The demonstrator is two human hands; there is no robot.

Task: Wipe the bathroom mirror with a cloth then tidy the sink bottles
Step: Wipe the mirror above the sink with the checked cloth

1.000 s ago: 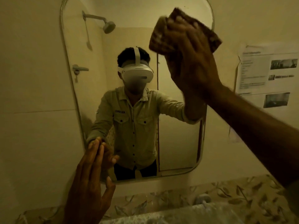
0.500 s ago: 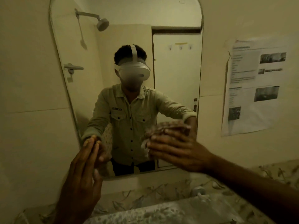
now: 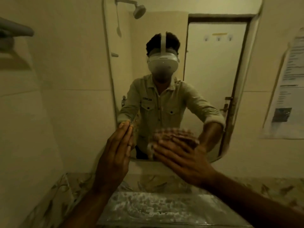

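Note:
A tall rounded mirror (image 3: 213, 71) hangs on the beige tiled wall and reflects a person in a headset and pale shirt. My right hand (image 3: 182, 160) presses a brown patterned cloth (image 3: 174, 137) flat against the mirror's lower part, near its bottom edge. The cloth is blurred. My left hand (image 3: 116, 155) rests flat with fingers together against the mirror's lower left edge and holds nothing. No bottles are in view.
A speckled ledge (image 3: 158, 209) runs below the mirror, above leaf-patterned tiles (image 3: 271, 190). A printed paper sheet (image 3: 289, 89) is stuck to the wall at the right. A grey fixture (image 3: 14, 30) juts out at the upper left.
My right hand has swept the cloth from the mirror's top right corner down to its lower part. The view has shifted so the mirror sits further right. My left hand stays at the mirror's edge.

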